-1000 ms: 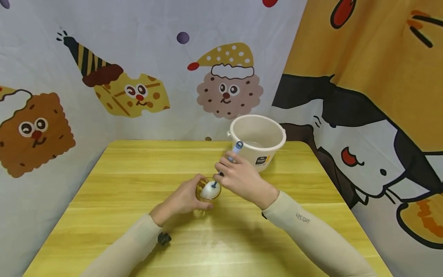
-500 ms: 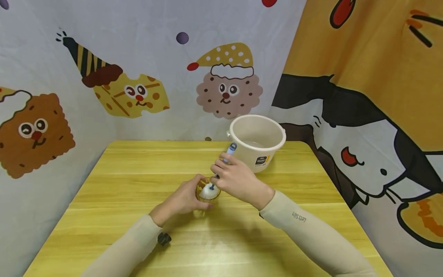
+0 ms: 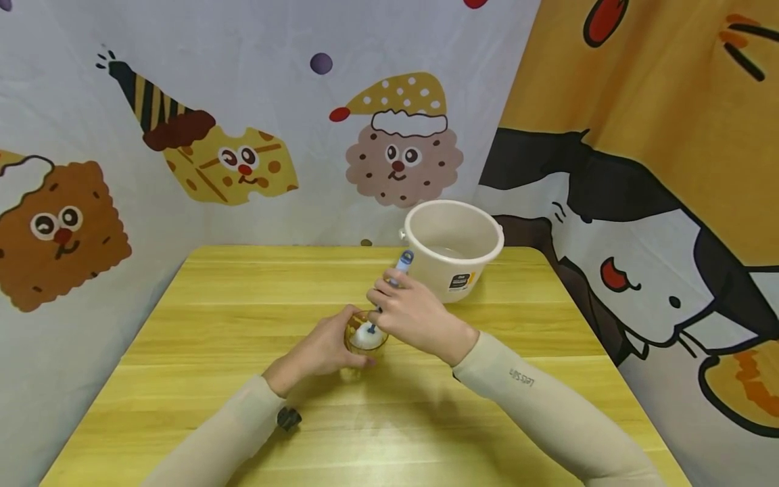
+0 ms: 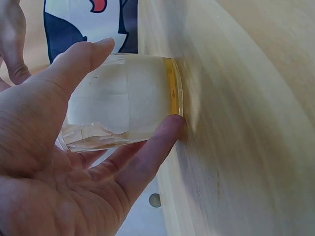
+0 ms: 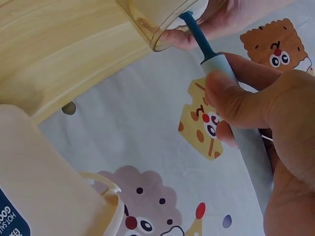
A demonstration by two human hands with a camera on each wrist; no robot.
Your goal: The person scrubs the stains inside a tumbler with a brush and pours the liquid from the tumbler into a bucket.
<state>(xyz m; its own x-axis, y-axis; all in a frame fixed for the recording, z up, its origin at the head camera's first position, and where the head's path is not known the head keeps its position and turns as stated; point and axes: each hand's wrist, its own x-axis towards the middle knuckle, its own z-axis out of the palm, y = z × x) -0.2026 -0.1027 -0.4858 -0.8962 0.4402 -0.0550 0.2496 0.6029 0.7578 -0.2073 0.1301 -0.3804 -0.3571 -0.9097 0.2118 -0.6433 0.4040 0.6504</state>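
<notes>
A clear, amber-tinted drinking glass [image 3: 368,351] stands on the table, gripped around its side by my left hand [image 3: 322,346]. In the left wrist view, the thumb and fingers of that hand wrap the glass, one fingertip close to its amber base [image 4: 173,88]. My right hand [image 3: 421,316] holds the pale blue handle [image 5: 248,145] of a sponge cup brush. The brush's white sponge head [image 3: 366,337] sits inside the glass, filling much of it. Its thin dark blue neck [image 5: 198,34] enters at the rim. The right fingers partly cover the handle.
A cream bucket [image 3: 435,274] with a dark label stands at the back right of the wooden table [image 3: 255,284], just beyond my right hand. A printed cartoon curtain [image 3: 243,67] hangs behind the table. A small black object [image 3: 289,419] is beside the left sleeve.
My right hand and the brush handle have shifted slightly left, and the sponge head sits a little differently inside the glass. The left hand still holds the glass in the same place.
</notes>
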